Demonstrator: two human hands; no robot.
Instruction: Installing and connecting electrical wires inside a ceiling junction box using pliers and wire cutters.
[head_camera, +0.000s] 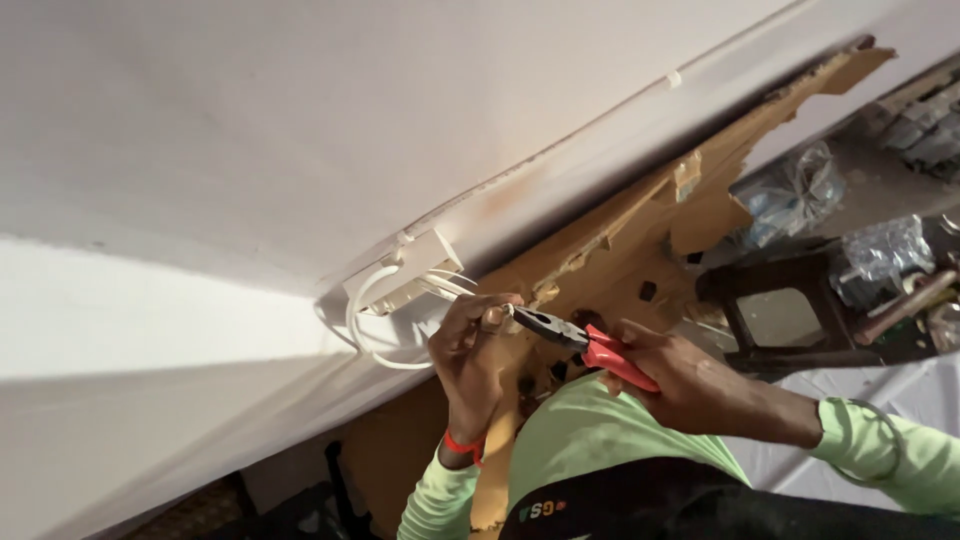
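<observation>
**Pliers on the cable at the wall box**

Nearest you, at 5 o'clock, your right hand (690, 385) is closed round the red grips of the pliers (580, 340), forearm in a pale green sleeve (900, 455). The pliers point toward 10 o'clock; their dark nose sits at your left fingertips.

Your left hand (470, 350), near centre, is pinched shut on the white cable (372, 355), thumb and fingers meeting right at the plier tip. A red band (462, 447) circles that wrist. Whether the plier tip bites the cable or only touches it, you cannot tell.

The cable loops out at 9 o'clock from the hand and runs up into the white box (405, 270), mounted on the wall (300, 130) just above the left hand at 11 o'clock. A thin white conduit (640, 95) runs from the box toward 2 o'clock.

Behind the hands, torn brown cardboard (650, 230) leans on the wall. Farther off at 3 o'clock: a dark wooden stool (780, 315) and clear plastic bags (795, 190).
</observation>
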